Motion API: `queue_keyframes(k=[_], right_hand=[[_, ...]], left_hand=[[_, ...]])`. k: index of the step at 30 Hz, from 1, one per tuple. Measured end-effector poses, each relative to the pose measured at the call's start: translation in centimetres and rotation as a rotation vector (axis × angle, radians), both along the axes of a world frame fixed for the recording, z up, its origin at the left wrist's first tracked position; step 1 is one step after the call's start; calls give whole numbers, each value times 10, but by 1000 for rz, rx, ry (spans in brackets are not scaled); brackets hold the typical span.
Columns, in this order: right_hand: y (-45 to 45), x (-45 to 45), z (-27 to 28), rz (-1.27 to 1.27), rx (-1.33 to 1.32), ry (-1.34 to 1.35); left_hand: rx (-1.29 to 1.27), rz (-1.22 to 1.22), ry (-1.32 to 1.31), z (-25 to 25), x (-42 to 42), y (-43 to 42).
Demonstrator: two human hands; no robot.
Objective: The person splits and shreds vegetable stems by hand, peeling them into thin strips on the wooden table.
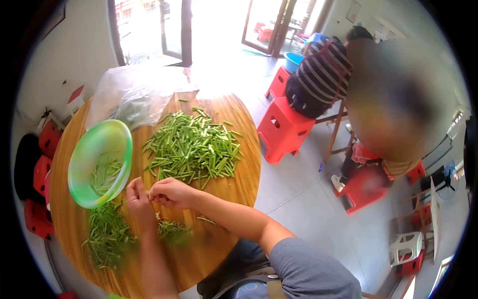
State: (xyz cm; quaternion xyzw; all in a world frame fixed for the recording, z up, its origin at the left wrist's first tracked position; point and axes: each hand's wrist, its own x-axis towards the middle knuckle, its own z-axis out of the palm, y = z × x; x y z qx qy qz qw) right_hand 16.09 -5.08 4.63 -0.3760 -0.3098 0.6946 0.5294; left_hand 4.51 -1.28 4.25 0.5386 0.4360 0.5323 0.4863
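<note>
My left hand [140, 198] and my right hand [170, 193] meet over the round wooden table [244, 149], fingertips pinched together. Whatever lies between them is too small to make out. Just beyond is a wide pile of cut green stems [194, 147]. A green and white basin [125, 144] stands tilted to the left, with some cut stems [105, 172] inside. Thin leafy greens [108, 236] lie below the basin, left of my left forearm. A smaller leafy heap [172, 230] sits between my forearms, partly blurred.
A clear plastic bag [132, 94] lies at the table's far left edge. To the right, a person in a striped top [321, 72] sits on red stools [284, 127]. Another red stool [362, 192] stands nearer. Glass doors [266, 25] are at the back.
</note>
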Motion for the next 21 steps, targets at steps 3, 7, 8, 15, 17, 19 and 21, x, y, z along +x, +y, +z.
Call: queue_keyframes(k=[3,7,8,15,17,19,21], right_hand=[[8,-3,-15,-52,-105,154],[18,3,-37,-162,720,-638],[19,3,-42,-223,876,-733],[8,-5,-18,-137,349,-344],[7,-6,-12,-140,280,-273],[9,-7,-23,-177,374,-411],[12,-10,-35,-241,471,-687]], left_hand=[[173,42,96,-33,-4,10],[379,147,185,-22,6,6],[361,141,218,-19,4,7],[350,-16,277,-13,-5,6],[231,-64,158,-14,-6,8],[43,-106,-88,-15,-3,10],[52,-8,-46,-20,-1,15]])
